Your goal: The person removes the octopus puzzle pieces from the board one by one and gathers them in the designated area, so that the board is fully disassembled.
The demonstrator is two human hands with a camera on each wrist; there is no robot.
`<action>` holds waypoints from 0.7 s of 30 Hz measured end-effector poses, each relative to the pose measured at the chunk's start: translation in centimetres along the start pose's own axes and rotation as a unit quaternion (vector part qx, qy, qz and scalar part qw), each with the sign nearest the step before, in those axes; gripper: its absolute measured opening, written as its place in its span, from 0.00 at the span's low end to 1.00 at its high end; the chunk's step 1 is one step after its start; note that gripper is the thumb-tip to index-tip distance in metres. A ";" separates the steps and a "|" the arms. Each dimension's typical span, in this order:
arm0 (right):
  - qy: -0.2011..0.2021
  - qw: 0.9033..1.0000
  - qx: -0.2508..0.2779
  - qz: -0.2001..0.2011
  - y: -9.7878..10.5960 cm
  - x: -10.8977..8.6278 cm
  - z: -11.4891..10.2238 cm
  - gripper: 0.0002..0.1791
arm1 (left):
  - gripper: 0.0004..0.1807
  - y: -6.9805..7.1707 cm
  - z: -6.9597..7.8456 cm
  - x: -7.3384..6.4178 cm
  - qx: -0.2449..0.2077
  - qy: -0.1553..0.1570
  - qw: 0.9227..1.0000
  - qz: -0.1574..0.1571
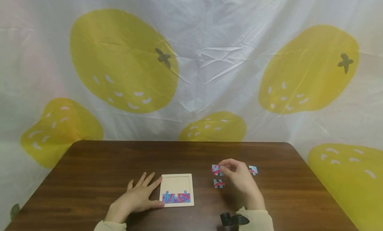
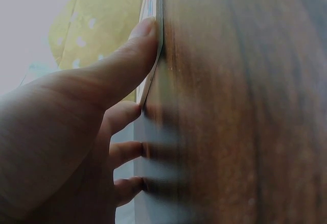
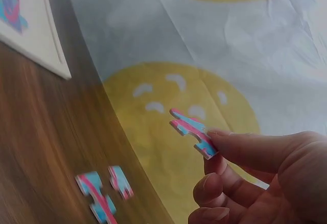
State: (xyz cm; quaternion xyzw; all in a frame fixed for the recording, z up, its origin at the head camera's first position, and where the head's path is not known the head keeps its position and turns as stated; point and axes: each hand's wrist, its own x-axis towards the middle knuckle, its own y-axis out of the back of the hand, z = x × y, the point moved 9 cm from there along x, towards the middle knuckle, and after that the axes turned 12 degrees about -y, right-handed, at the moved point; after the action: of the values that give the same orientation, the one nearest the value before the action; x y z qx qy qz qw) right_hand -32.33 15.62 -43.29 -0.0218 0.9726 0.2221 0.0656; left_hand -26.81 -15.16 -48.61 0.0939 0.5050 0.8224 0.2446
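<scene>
A square wooden puzzle tray (image 1: 176, 184) lies on the table, its bottom row filled with blue, pink and purple jigsaw pieces (image 1: 176, 198). My left hand (image 1: 134, 198) rests at the tray's left side with spread fingers, thumb and index finger touching its edge. Between thumb and fingers, my right hand (image 1: 241, 180) pinches a blue-and-pink puzzle piece (image 3: 194, 133), raised above the table in the right wrist view. Below that hand lies a loose puzzle piece (image 1: 219, 183), with another puzzle piece (image 3: 120, 181) close by. Behind the right hand, a further puzzle piece (image 1: 253, 170) shows partly.
The dark wooden table (image 1: 143, 157) has rounded far corners. A white cloth (image 1: 209, 91) printed with yellow fruit hangs behind it. A black strap (image 1: 234, 219) is at the right wrist, by the sleeve.
</scene>
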 end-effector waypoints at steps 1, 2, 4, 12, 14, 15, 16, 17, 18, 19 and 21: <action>-0.005 1.000 -0.002 0.003 0.4 0.0 0.3 0.08 | 0.51 0.0 0.0 0.0 0.000 0.000 1.000 0.000; -0.010 1.000 0.001 0.004 0.8 0.0 0.7 0.08 | 0.51 0.0 0.0 0.0 0.001 -0.001 1.000 0.001; -0.014 1.000 0.000 0.011 1.6 -0.1 1.2 0.09 | 0.51 -0.1 -0.1 0.0 0.003 -0.002 1.000 0.002; -0.052 0.998 0.018 0.040 5.6 -0.4 4.7 0.15 | 0.51 -0.2 0.1 0.0 0.005 -0.003 1.000 -0.002; -0.061 0.997 0.019 0.053 6.5 -0.6 5.4 0.16 | 0.51 -0.2 0.1 0.0 0.002 -0.004 1.000 -0.002; -0.064 0.996 0.017 0.057 6.9 -0.7 5.7 0.16 | 0.51 -0.2 0.1 0.0 0.001 -0.005 1.000 -0.002; -0.067 0.996 0.012 0.064 7.2 -0.8 5.9 0.16 | 0.51 -0.3 0.1 0.0 0.001 -0.004 1.000 -0.004; -0.071 0.995 0.015 0.066 7.5 -0.9 6.1 0.16 | 0.51 -0.2 0.1 -0.1 0.001 -0.004 1.000 -0.004; -0.071 0.995 0.012 0.067 7.6 -0.9 6.2 0.17 | 0.51 -0.2 0.1 -0.1 0.000 -0.003 1.000 -0.005; -0.073 0.995 0.009 0.069 7.8 -1.0 6.3 0.17 | 0.51 -0.2 0.1 -0.1 0.000 -0.003 1.000 -0.005; -0.079 0.994 0.006 0.071 8.0 -1.1 6.7 0.18 | 0.51 -0.1 0.2 -0.1 0.001 -0.004 1.000 -0.003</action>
State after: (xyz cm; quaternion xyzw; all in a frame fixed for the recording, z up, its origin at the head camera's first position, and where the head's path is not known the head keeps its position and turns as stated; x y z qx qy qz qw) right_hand -31.04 25.77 -45.65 0.0651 0.9647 0.2216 0.1262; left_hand -26.66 -15.00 -48.59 0.0957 0.5052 0.8209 0.2485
